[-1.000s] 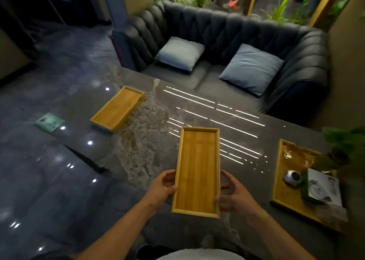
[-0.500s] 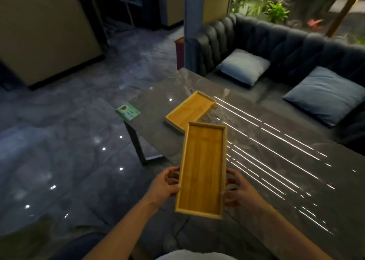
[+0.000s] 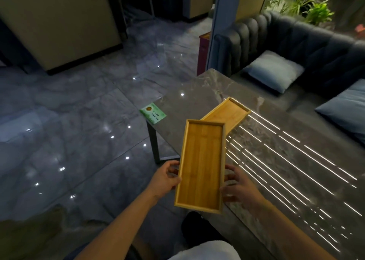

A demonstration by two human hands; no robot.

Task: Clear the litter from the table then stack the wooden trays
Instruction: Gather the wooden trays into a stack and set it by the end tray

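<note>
Bamboo tray, held (image 3: 201, 166): lifted over the table's (image 3: 276, 161) near left corner, long way pointing away, hollow side up.
Left hand (image 3: 165, 180): forearm reaching in from lower left; thumb on the tray's left rim, fingers curled beneath, gripping.
Right hand (image 3: 240, 187): on the tray's right rim, fingers wrapped under, gripping.
Second tray (image 3: 227, 113): flat on the table, beyond the held tray, angled, near end hidden behind it.
Green packet (image 3: 153, 115): left of the table, position unclear; print too small to read.
</note>
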